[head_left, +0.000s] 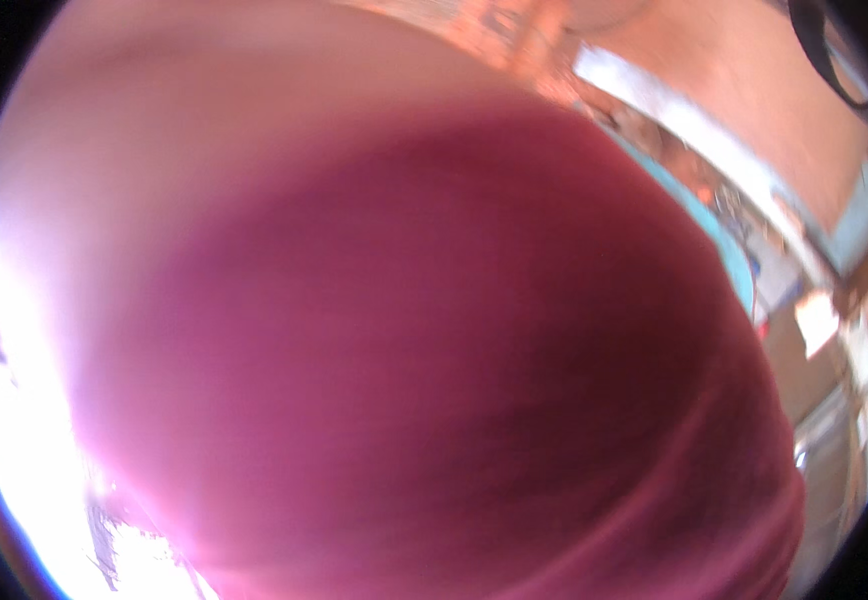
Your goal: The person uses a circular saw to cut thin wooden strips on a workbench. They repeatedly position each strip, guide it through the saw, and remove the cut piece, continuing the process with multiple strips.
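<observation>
A magenta sleeve (pixel 434 330) very close to the camera fills most of the head view and is blurred. From its upper left edge comes a smeared stretch of bare skin (pixel 204 110), seemingly an arm, which runs out of the picture. Which arm this is, I cannot tell. No fingers show anywhere, so neither my left hand nor my right hand can be seen, and whatever they hold or touch is hidden.
Beyond the sleeve at the upper right are a brownish-orange surface (pixel 724 90) with a whitish strip (pixel 684 115) along it, a curved turquoise edge (pixel 704 215) and small clutter. Strong light whitens the left rim. A dark curved strap-like thing (pixel 824 60) crosses the upper right corner.
</observation>
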The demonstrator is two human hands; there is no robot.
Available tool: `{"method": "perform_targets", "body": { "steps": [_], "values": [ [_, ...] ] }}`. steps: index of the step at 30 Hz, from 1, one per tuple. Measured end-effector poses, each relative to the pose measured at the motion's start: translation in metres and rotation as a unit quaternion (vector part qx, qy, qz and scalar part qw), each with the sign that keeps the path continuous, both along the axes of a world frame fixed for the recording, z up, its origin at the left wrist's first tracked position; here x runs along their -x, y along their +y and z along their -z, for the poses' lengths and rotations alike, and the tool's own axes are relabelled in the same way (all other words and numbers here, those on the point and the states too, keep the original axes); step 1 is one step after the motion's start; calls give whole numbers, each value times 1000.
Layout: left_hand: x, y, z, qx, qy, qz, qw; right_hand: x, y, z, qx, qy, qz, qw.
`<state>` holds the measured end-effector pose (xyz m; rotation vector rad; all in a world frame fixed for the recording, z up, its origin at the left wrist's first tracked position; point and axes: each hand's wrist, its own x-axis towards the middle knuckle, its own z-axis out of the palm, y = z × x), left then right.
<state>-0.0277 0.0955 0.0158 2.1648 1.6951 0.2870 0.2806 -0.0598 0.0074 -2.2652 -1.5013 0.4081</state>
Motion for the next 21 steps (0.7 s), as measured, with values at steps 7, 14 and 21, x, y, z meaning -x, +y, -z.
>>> {"method": "perform_targets", "body": {
  "steps": [7,14,21],
  "values": [
    [-1,12,20,-208,125,97,965,-1,27,-34,17,-83,5,996],
    [-6,-5,5,-268,55,77,959,-13,49,-88,165,-117,-20,979],
    [-52,-142,20,-241,27,66,968,-60,-90,-74,189,-48,64,979]
  ]
}}
